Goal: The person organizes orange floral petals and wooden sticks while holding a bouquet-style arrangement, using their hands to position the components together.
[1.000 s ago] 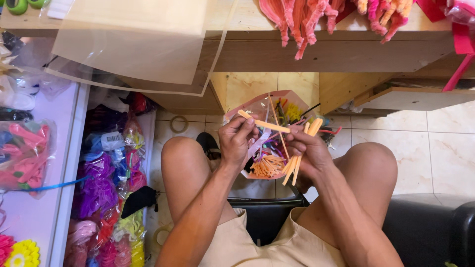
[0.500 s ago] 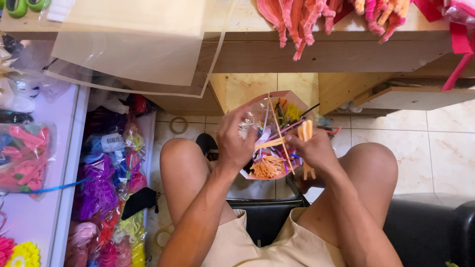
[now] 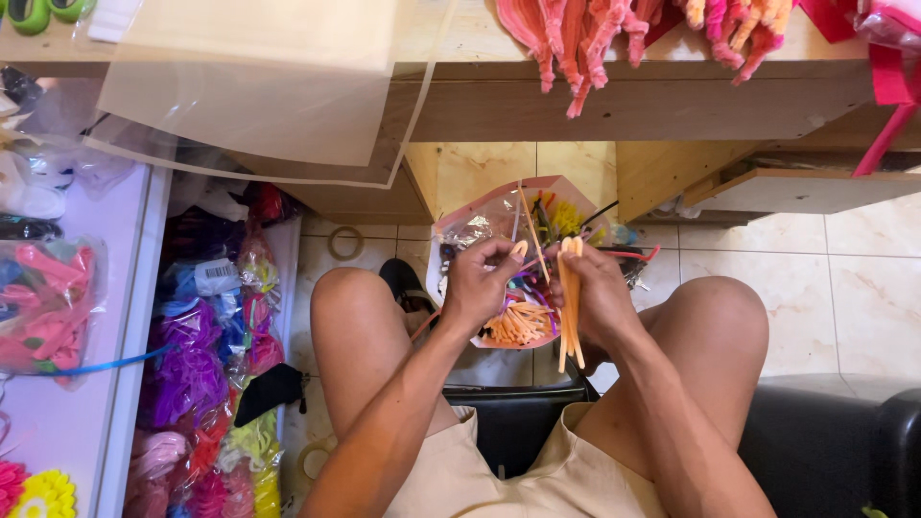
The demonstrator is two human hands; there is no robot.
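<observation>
Two hands, one bunch of orange sticks.

Our right hand (image 3: 600,297) is closed around a bunch of orange fuzzy sticks (image 3: 569,302), and they stand up straight now; a moment ago they fanned out sideways. Our left hand (image 3: 483,288) pinches one thin stick (image 3: 533,235) by its end, close beside the bunch, so we think the sticks are being lined up. Under both hands sits a pink bowl (image 3: 451,225) with more orange pieces (image 3: 516,324), between our knees. Bright bags (image 3: 206,355) lie on the floor to the left.
</observation>
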